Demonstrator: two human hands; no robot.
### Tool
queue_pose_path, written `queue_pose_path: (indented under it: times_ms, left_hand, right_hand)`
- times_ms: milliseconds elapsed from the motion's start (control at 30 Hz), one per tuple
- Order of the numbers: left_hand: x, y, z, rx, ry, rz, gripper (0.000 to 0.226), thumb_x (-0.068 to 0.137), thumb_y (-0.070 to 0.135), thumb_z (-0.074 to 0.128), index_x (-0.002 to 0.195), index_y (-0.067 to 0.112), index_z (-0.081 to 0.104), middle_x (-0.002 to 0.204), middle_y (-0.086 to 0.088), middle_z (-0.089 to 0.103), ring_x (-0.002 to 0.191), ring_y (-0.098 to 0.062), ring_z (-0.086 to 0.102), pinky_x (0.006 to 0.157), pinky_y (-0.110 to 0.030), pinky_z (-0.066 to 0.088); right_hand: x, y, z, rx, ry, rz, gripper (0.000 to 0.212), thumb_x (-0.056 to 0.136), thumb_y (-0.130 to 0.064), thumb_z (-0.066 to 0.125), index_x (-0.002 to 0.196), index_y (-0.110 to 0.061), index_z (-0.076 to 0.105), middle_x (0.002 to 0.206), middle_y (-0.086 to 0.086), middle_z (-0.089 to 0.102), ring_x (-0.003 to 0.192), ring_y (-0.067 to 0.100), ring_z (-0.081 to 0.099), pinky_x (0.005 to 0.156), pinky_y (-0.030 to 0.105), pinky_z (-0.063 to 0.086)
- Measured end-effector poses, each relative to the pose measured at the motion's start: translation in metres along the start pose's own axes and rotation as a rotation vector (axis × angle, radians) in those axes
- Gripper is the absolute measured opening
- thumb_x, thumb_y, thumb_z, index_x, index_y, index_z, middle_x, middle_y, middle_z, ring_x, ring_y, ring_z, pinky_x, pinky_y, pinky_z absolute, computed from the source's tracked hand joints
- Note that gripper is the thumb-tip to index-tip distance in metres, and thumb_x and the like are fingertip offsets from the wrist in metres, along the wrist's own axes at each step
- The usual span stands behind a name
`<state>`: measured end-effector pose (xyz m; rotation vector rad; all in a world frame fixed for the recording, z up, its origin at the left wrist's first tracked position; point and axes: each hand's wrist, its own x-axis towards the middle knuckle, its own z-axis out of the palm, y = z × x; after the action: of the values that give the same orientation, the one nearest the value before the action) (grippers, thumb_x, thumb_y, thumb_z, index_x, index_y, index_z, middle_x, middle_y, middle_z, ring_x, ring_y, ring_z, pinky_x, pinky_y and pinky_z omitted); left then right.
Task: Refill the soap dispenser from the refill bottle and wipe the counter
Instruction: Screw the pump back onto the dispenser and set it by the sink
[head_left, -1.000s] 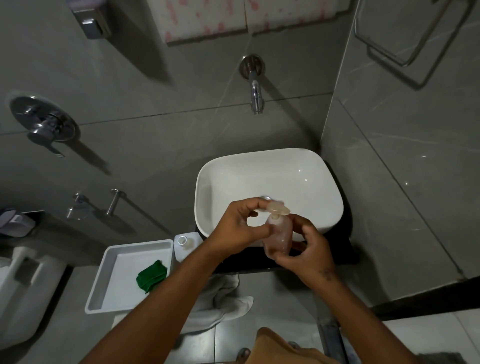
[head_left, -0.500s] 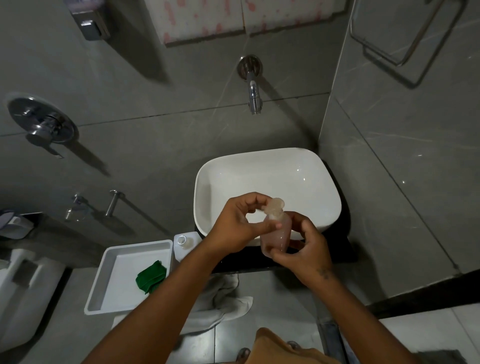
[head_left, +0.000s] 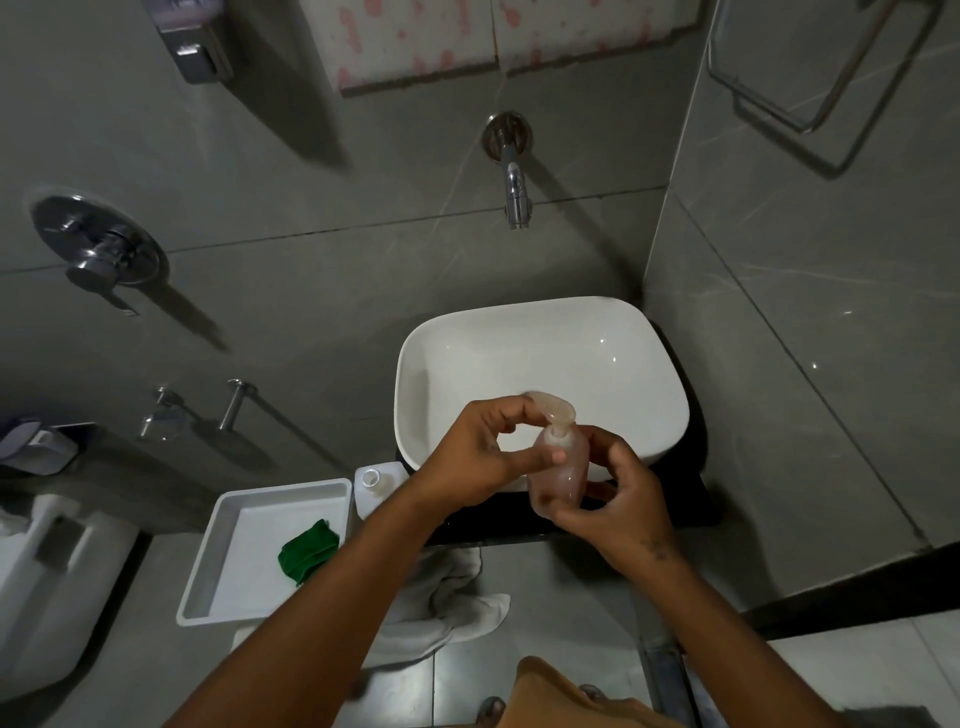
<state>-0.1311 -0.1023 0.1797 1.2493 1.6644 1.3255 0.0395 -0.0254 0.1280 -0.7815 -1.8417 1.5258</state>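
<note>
A translucent pinkish soap dispenser (head_left: 563, 470) stands upright in front of the white basin (head_left: 613, 364), over the dark counter (head_left: 691, 499). My right hand (head_left: 618, 499) wraps its body from the right. My left hand (head_left: 480, 452) pinches the pump head (head_left: 557, 408) at its top between thumb and fingers. A white refill bottle (head_left: 376, 486) with an open neck stands left of the basin, partly behind my left forearm. A folded green cloth (head_left: 307, 552) lies in a white tray (head_left: 234, 545).
A chrome tap (head_left: 514, 192) sticks out of the wall above the basin. A white towel (head_left: 447, 597) hangs below the counter's front edge. A toilet (head_left: 47, 571) stands at the far left. Grey tiled walls close in behind and on the right.
The pump head has turned under my left fingers, its nozzle now pointing left toward them. Both hands and the dispenser stay in about the same place.
</note>
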Motion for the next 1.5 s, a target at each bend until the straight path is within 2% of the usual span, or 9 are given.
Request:
queue_pose_path:
  times_ms: [200, 333, 400, 767, 900, 1000, 1133, 1333, 1500]
  left_hand:
    - [-0.001, -0.001, 0.003, -0.038, 0.026, 0.032, 0.033, 0.074, 0.025, 0.088, 0.105, 0.023, 0.077, 0.107, -0.004, 0.078, 0.112, -0.03, 0.069, 0.105, -0.067, 0.042]
    - [-0.004, -0.003, -0.009, -0.105, -0.118, -0.029, 0.071, 0.075, 0.0, 0.058, 0.144, 0.018, 0.056, 0.15, -0.004, 0.056, 0.142, -0.025, 0.049, 0.118, -0.053, 0.039]
    - [-0.006, -0.007, -0.014, -0.174, -0.209, -0.09, 0.084, 0.073, -0.012, 0.049, 0.154, 0.009, 0.041, 0.161, -0.011, 0.043, 0.15, -0.027, 0.039, 0.121, -0.058, 0.033]
    - [-0.002, -0.018, 0.014, -0.223, -0.214, -0.122, 0.078, 0.076, -0.013, 0.082, 0.144, 0.012, 0.054, 0.137, -0.007, 0.066, 0.133, -0.025, 0.06, 0.096, -0.041, 0.058]
    - [0.004, -0.032, 0.033, -0.154, -0.123, -0.131, 0.071, 0.065, 0.001, 0.094, 0.129, 0.015, 0.067, 0.126, -0.002, 0.073, 0.125, -0.017, 0.064, 0.089, -0.04, 0.062]
    - [0.006, -0.045, 0.053, -0.068, 0.037, -0.106, 0.063, 0.056, 0.018, 0.1, 0.111, 0.032, 0.072, 0.113, 0.006, 0.075, 0.111, -0.009, 0.068, 0.082, -0.022, 0.058]
    - [0.011, -0.07, 0.093, 0.054, 0.15, -0.046, 0.061, 0.054, 0.03, 0.099, 0.101, 0.053, 0.067, 0.108, 0.012, 0.072, 0.1, -0.002, 0.067, 0.083, -0.013, 0.052]
    - [0.019, -0.119, 0.156, 0.1, 0.088, -0.092, 0.053, 0.066, 0.029, 0.097, 0.114, 0.026, 0.075, 0.111, 0.009, 0.073, 0.103, -0.007, 0.068, 0.089, -0.028, 0.056]
    - [0.032, -0.147, 0.201, 0.168, 0.171, -0.099, 0.042, 0.074, 0.013, 0.092, 0.112, 0.016, 0.075, 0.114, -0.001, 0.074, 0.107, -0.016, 0.068, 0.095, -0.032, 0.054]
  right_hand:
    - [0.001, 0.0, -0.005, 0.033, -0.064, 0.002, 0.075, 0.057, -0.022, 0.09, 0.114, -0.056, 0.055, 0.113, -0.034, 0.061, 0.106, -0.005, 0.064, 0.07, 0.019, 0.059]
    - [0.004, -0.002, -0.018, 0.065, -0.121, -0.003, 0.081, 0.054, -0.023, 0.093, 0.119, -0.049, 0.05, 0.118, -0.031, 0.06, 0.115, -0.002, 0.06, 0.078, 0.02, 0.058]
    - [0.008, -0.005, -0.025, 0.111, -0.154, -0.016, 0.075, 0.053, -0.025, 0.093, 0.113, -0.046, 0.053, 0.118, -0.023, 0.064, 0.115, 0.006, 0.062, 0.078, 0.025, 0.059]
    - [0.01, 0.016, -0.056, 0.435, -0.216, 0.016, 0.052, 0.072, -0.017, 0.088, 0.122, -0.023, 0.071, 0.127, 0.006, 0.069, 0.121, 0.026, 0.063, 0.093, 0.034, 0.054]
    - [0.004, 0.025, -0.064, 0.421, -0.044, 0.076, 0.037, 0.072, -0.007, 0.078, 0.107, -0.022, 0.078, 0.113, 0.006, 0.076, 0.11, 0.021, 0.07, 0.093, 0.032, 0.057]
    - [0.004, 0.039, -0.07, 0.273, 0.122, 0.145, 0.026, 0.078, 0.0, 0.076, 0.097, -0.017, 0.077, 0.101, 0.006, 0.078, 0.103, 0.029, 0.072, 0.093, 0.04, 0.058]
    - [-0.006, 0.072, -0.071, 0.285, 0.216, 0.356, 0.026, 0.091, -0.001, 0.067, 0.099, -0.024, 0.074, 0.1, 0.0, 0.077, 0.098, 0.027, 0.072, 0.072, 0.03, 0.062]
    - [-0.024, 0.125, -0.077, 0.411, 0.448, 0.616, 0.02, 0.097, -0.006, 0.06, 0.102, -0.023, 0.07, 0.118, 0.011, 0.068, 0.094, 0.015, 0.068, 0.066, 0.023, 0.058]
    - [-0.019, 0.157, -0.089, 0.44, 0.588, 0.67, 0.029, 0.098, -0.009, 0.06, 0.127, -0.006, 0.064, 0.12, 0.012, 0.067, 0.098, 0.021, 0.066, 0.06, 0.017, 0.057]
